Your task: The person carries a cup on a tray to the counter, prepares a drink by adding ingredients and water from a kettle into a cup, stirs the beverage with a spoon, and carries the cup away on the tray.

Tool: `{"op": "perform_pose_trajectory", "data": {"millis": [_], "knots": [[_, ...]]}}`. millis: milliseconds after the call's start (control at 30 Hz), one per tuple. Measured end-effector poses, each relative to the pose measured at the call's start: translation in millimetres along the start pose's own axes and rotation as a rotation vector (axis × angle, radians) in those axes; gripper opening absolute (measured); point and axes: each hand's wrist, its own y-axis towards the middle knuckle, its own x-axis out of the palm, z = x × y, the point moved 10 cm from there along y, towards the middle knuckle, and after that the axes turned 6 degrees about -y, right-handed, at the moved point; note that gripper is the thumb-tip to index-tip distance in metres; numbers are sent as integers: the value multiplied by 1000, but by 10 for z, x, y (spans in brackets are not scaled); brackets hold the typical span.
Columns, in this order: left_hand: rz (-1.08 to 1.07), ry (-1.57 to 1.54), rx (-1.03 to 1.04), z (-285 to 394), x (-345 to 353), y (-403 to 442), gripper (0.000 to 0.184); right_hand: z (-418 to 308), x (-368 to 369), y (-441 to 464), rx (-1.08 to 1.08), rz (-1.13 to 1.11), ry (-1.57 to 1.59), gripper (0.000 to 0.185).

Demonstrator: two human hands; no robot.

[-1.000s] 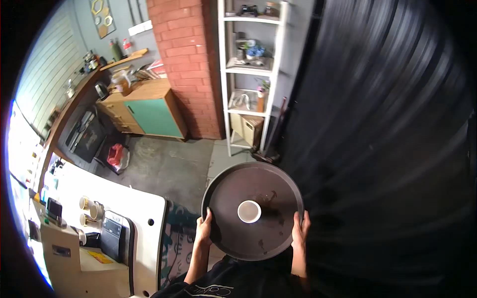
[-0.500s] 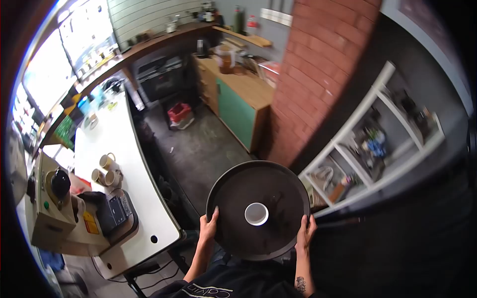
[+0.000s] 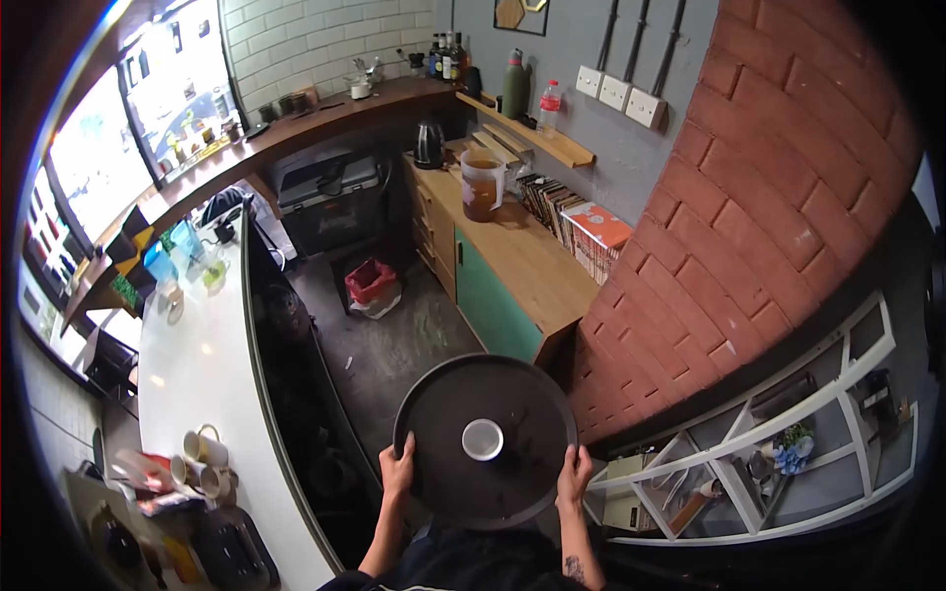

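While clamping left grip and right grip on opposite sides of a dark tray, holds it before the torso, with a whitish cup, contents unclear, near its middle. Beyond, faces amber liquid in a pitcher.

Two hands — one tray, one cup. Three mugs, three wall switches, three conduits. One kettle, one pitcher, one flask, one red-capped bottle, one bin. One brick pillar, one white shelf unit. Corner bottles — several, exact count unclear.
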Motion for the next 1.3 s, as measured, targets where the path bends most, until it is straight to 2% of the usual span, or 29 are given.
{"op": "perform_pose_trajectory", "data": {"millis": [67,133,167,267,333,400,533,633,667,733,767,833,867,900,1000,1067,1133,1167,1200,1267,1300], "knots": [[32,-24,37,24,97,402,50,-92,214,280,-66,1,-134,30],[41,54,28,228,239,699,54,49,446,565,37,-33,-117,35],[22,28,45,261,320,879,55,55,550,703,-30,-1,-179,35],[12,0,26,214,555,1397,57,440,844,1030,103,132,-224,32],[-35,31,-36,217,728,1735,55,489,1089,1343,66,121,-166,25],[-65,-16,-19,279,965,2067,53,536,1318,1657,25,116,-100,30],[-122,-45,-10,382,1466,2864,39,802,1832,2400,3,150,-163,26],[-156,-103,-38,474,1888,3381,38,642,2044,2961,-129,303,-349,21],[-148,-113,-30,522,2025,3578,38,590,2114,3209,-142,297,-344,21],[-121,-77,-171,325,2199,3894,41,697,2322,3548,42,145,-396,24],[-114,-53,-149,317,2294,4066,44,612,2433,3706,36,145,-384,24],[-126,-100,-122,233,2459,4317,45,445,2473,3780,62,160,-572,22],[-127,-115,-130,252,2553,4428,45,339,2503,3892,64,171,-668,21],[-130,-126,-124,274,2638,4546,45,264,2522,3977,-55,233,-653,20],[-155,-92,-145,121,2860,4828,45,379,2599,4294,-53,148,-641,16],[-135,-137,-230,-100,3015,5037,43,459,2621,4445,-45,157,-656,14],[-150,-121,-235,-160,3168,5160,43,284,2634,4425,-245,281,-746,17],[-147,-111,-242,-188,3232,5212,43,440,2648,4471,-155,245,-870,27],[-179,-92,-257,-183,3322,5230,43,501,2625,4485,-123,267,-884,27],[-174,-68,-330,-147,3424,5263,43,245,2679,4424,-322,338,-917,38],[-171,-51,-368,-164,3466,5233,43,121,2689,4407,-289,325,-859,42]]}}
